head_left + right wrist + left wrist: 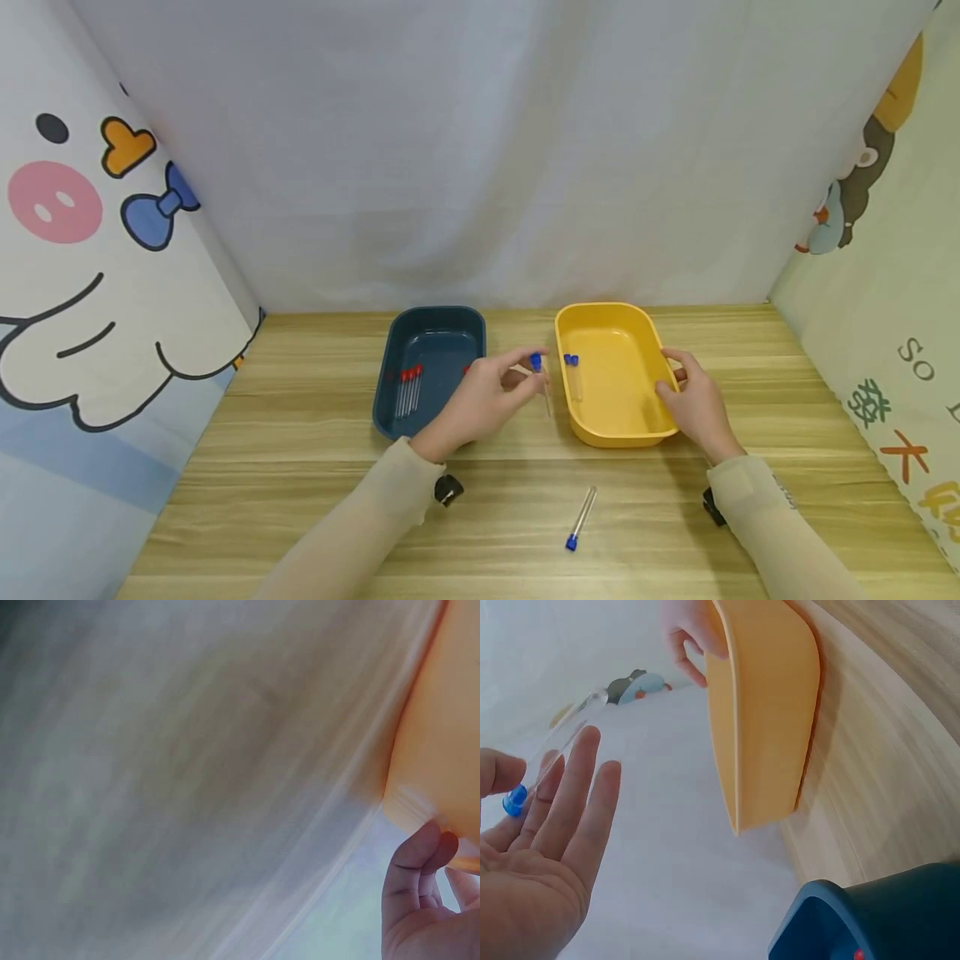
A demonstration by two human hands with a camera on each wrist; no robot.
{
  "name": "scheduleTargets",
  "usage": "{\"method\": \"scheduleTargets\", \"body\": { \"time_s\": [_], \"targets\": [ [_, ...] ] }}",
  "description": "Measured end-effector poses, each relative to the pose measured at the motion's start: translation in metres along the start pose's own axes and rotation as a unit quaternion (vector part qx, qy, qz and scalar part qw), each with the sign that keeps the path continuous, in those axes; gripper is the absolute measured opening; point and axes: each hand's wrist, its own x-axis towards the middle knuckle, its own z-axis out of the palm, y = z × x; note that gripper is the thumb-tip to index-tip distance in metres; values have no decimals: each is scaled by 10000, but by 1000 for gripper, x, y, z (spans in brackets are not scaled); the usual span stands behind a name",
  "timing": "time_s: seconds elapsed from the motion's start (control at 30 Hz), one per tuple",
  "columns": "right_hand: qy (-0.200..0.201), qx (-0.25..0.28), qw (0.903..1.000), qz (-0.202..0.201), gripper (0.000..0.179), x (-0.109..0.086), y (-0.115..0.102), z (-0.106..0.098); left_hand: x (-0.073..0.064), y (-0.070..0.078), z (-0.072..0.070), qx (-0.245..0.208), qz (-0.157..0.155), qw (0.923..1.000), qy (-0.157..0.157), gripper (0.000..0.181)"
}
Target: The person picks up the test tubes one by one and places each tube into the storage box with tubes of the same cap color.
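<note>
Between thumb and fingers, my left hand (491, 392) pinches a clear test tube (562, 739) near its blue cap (536, 362). In the head view that tube hangs in the gap beside the yellow tray (622, 439), cap up. My right hand (697, 404) grips the tray's right rim, thumb inside and fingers outside. Blue-capped test tubes (574, 383) lie against the tray's left inner side. Left of my left hand stands a dark blue tray (437, 311) holding several red-capped test tubes (408, 392), partly hidden by the hand.
Another blue-capped test tube (581, 518) lies on the wooden table (315, 500) in front of the yellow tray. A pale curtain (480, 167) hangs behind the table, and printed cloth panels (885, 350) stand at both sides.
</note>
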Motion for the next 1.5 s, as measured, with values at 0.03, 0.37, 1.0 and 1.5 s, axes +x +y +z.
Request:
{"method": "scheduleTargets", "body": {
  "time_s": [0.03, 0.37, 1.0, 1.5],
  "targets": [
    [0, 3, 10000, 1, 54, 0, 0, 0, 0, 0, 0, -72, -31, 10000, -14, 41],
    [-18, 1, 10000, 66, 54, 0, -1, 0, 5, -4, 5, -1272, -185, 9916, 146, 39],
    [-75, 59, 9999, 66, 54, -1, -2, 0, 10, -10, 10, -2343, -658, 9685, 531, 36],
    [-115, 98, 9998, 106, 54, -1, -3, -1, 8, -14, 13, -1863, -505, 9808, 293, 91]
  ]
}}
